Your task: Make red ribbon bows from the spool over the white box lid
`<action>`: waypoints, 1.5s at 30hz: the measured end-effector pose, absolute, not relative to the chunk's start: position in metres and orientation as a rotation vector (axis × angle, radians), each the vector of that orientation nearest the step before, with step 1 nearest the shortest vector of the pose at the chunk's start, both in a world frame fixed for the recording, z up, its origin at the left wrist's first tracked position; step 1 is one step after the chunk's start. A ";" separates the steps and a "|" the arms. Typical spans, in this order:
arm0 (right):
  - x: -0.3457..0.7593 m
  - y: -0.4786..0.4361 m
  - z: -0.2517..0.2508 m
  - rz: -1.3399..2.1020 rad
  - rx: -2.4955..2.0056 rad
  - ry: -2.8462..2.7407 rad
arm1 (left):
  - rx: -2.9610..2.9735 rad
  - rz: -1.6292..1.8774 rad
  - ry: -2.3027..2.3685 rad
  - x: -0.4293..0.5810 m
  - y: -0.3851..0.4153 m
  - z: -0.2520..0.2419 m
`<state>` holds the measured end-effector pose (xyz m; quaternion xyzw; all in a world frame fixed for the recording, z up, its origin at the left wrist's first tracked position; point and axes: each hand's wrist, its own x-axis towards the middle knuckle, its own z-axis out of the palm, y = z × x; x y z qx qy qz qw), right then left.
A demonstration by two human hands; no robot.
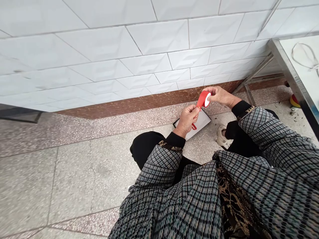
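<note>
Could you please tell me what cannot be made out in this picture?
All in the head view:
Part of the red strip: hidden in the left hand.
White core of the red roll: partly covered by the right hand.
White board: partly covered by the left hand.
Table: cut off by the right edge.
Red-and-yellow object: partly behind the table; cannot be identified.
Dark specks near it: too small to identify.

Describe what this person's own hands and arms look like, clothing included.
The left hand and right hand are bare, with no gloves. Both arms are covered by long, loose sleeves in a small woven check of black and grey with muted coloured flecks. At the wrists are plain black cuffs, bordered by dark trim with a gold pattern, too small to make out.
</note>
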<state>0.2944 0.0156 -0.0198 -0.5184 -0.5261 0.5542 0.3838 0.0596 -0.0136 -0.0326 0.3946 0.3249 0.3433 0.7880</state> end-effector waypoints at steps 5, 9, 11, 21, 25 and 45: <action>0.294 0.018 -0.027 1.438 -1.210 -1.303 | 0.817 0.715 0.698 0.064 -0.018 -0.033; 0.296 0.020 -0.027 1.411 -1.194 -1.342 | 0.819 0.809 0.686 0.063 -0.019 -0.033; 0.297 0.020 -0.026 1.406 -1.194 -1.350 | 0.826 0.828 0.697 0.061 -0.018 -0.032; 0.292 0.018 -0.033 1.500 -1.142 -1.225 | 0.821 0.746 0.701 0.064 -0.017 -0.035; 0.286 0.015 -0.034 1.519 -1.115 -1.163 | 0.796 0.740 0.739 0.067 -0.019 -0.037; 0.221 0.015 -0.032 1.743 -1.001 -0.693 | 0.772 0.991 0.719 0.043 -0.005 -0.051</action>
